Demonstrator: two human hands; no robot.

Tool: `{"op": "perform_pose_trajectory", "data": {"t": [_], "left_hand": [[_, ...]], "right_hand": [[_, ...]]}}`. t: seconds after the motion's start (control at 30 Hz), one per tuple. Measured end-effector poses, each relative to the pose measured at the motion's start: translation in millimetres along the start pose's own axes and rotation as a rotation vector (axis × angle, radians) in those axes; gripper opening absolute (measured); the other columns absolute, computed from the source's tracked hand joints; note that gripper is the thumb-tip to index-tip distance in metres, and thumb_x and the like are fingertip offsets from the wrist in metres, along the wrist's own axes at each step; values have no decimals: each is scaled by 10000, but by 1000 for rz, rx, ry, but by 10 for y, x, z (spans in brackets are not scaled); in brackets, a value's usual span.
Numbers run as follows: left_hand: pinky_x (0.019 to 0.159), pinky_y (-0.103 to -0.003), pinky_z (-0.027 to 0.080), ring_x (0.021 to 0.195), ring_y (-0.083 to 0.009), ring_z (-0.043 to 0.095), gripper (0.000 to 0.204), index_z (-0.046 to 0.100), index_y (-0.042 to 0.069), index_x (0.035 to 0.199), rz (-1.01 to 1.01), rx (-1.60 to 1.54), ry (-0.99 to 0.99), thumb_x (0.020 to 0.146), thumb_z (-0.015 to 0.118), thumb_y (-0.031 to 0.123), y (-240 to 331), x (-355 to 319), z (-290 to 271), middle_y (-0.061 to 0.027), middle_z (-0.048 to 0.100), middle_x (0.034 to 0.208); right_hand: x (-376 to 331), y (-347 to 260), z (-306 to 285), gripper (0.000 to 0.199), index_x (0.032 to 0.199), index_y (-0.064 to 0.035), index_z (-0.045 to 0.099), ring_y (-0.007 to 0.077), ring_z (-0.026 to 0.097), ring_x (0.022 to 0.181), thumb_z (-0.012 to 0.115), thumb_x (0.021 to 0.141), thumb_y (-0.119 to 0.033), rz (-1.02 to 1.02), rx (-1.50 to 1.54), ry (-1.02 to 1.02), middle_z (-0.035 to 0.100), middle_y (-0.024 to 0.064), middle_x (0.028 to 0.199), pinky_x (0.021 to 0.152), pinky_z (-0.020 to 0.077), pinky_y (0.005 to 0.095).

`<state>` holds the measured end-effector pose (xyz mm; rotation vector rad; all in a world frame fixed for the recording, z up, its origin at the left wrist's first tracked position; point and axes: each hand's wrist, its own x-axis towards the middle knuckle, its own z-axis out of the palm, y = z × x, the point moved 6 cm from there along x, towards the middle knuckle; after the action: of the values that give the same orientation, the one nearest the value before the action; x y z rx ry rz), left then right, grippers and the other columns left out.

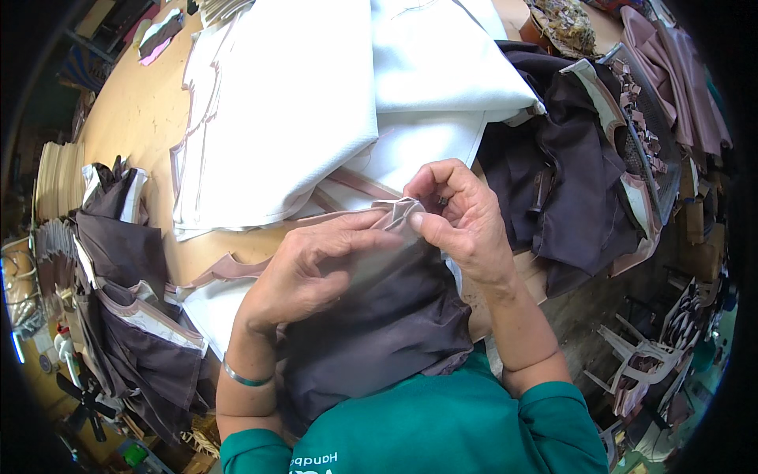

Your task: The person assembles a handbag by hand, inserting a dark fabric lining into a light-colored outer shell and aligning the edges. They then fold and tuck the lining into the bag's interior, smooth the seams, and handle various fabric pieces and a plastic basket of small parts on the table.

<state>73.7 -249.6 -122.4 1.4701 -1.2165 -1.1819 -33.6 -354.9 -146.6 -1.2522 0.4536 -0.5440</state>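
Note:
A dark brown cloth piece with a pale pinkish edging hangs over my lap in front of me. My right hand pinches a small folded, pleated bit of its pale edge between thumb and fingers. Beside that fold, my left hand reaches across the cloth with its fingers stretched out and its thumb apart. The left fingertips are close to the fold and slightly blurred. Large white panels with brown-pink borders lie stacked on the table just beyond both hands.
The wooden table curves around the left side. More dark brown cloth pieces hang over its edge at left and lie at right. A grey mesh tray stands at far right, with pinkish sheets beyond. A white plastic chair is low right.

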Motion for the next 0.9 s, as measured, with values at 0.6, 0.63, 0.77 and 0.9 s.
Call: {"op": "perform_pose_trajectory", "data": {"t": [0.6, 0.63, 0.77, 0.9], "left_hand": [[938, -302, 340, 1050, -201, 495, 443, 641, 2, 945, -41, -227, -54, 549, 472, -96, -158, 44, -60, -103, 585, 1061], [940, -300, 337, 1050, -196, 493, 421, 641, 4, 937, -61, -246, -51, 558, 484, -90, -177, 49, -58, -101, 582, 1064], [945, -288, 326, 1049, -177, 484, 309, 629, 13, 880, -145, -212, -34, 591, 541, -53, -199, 70, -90, -102, 568, 1072], [912, -281, 349, 1031, -153, 476, 312, 514, 26, 962, -83, -83, 23, 659, 576, -18, -256, 119, -191, -59, 538, 1008]], "right_hand": [[98, 263, 42, 329, 1053, 37, 450, 78, 566, 741, 558, 742, 56, 338, 590, -163, 597, 63, 855, 656, 451, 162], [104, 293, 30, 332, 1057, 39, 450, 75, 564, 738, 560, 744, 51, 338, 569, -153, 598, 62, 854, 650, 448, 160], [132, 206, -11, 337, 1078, 37, 445, 62, 550, 738, 555, 760, 29, 281, 366, -134, 593, 63, 852, 645, 437, 168], [167, 92, -60, 269, 1019, 7, 495, 71, 537, 736, 570, 761, 0, 25, -34, 88, 582, 39, 840, 674, 439, 205]]}}
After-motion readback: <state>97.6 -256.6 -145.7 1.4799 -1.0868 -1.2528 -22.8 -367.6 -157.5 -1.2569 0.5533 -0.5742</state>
